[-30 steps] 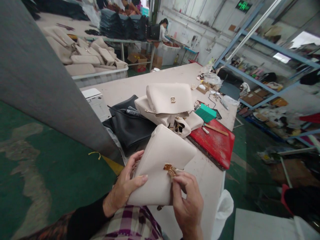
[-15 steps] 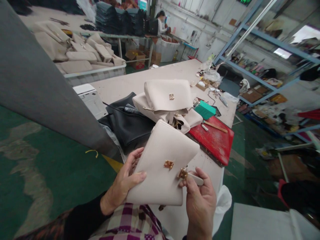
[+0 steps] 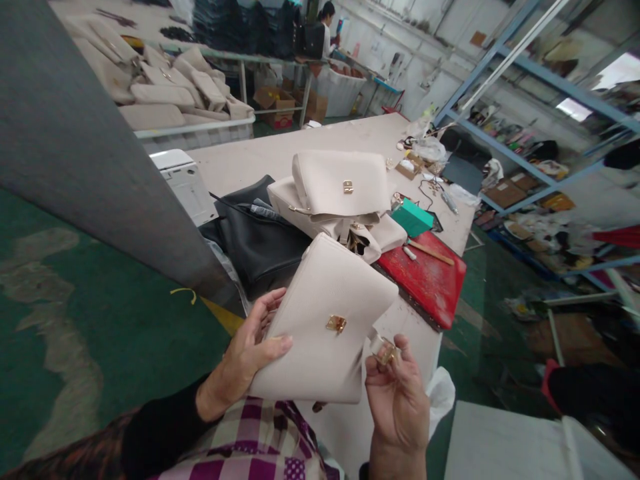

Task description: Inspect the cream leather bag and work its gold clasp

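Held bag (image 3: pixel 325 327) before bag pile (image 3: pixel 340 200), board (image 3: pixel 425 277) right

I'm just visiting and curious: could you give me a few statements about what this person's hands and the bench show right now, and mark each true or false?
1. The left hand grips a cream bag. True.
2. The bag's front carries a silver clasp. False: the clasp is gold.
3. The right hand pinches a small gold fitting. True.
4. A blue board lies on the table. False: the board is red.
5. More cream bags are piled beyond the held one. True.
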A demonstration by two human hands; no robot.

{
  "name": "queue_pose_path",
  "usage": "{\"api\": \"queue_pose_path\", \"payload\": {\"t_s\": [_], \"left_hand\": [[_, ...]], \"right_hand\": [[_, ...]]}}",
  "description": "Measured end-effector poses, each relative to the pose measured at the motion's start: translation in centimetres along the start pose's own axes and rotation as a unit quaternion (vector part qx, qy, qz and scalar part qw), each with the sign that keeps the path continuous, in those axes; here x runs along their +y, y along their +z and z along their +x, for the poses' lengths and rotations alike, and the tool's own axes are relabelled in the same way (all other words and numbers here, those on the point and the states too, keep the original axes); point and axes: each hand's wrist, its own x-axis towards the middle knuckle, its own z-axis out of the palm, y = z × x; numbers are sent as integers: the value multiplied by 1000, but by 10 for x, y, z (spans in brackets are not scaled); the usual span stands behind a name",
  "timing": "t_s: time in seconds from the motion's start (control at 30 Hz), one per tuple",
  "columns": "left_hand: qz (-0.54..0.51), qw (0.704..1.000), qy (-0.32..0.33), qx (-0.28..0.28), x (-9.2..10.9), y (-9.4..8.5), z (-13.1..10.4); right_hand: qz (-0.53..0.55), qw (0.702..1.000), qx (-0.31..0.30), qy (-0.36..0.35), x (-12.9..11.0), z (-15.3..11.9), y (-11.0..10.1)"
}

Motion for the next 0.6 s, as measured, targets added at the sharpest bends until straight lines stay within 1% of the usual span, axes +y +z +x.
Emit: {"api": "queue_pose_path", "payload": {"t_s": [0.17,0.3,0.37,0.47,0.6], "left_hand": [[5,1000,1,-1,-1,-2,0],[5,1000,-2,6,-1,-2,1],[3,1000,-3,8,-1,-2,1],[8,1000,1,6,-2,-3,0],[24,1000,21,0,-6,-6,-2]], "right_hand": [[12,1000,15,3,2,0,3],[2,999,37,-2,3,-1,4],[-13,999,45,-14,5,-2,5],[-43,997,40,-41,9,-5,10],[-80,994,34,-71,17,-10,18]]}}
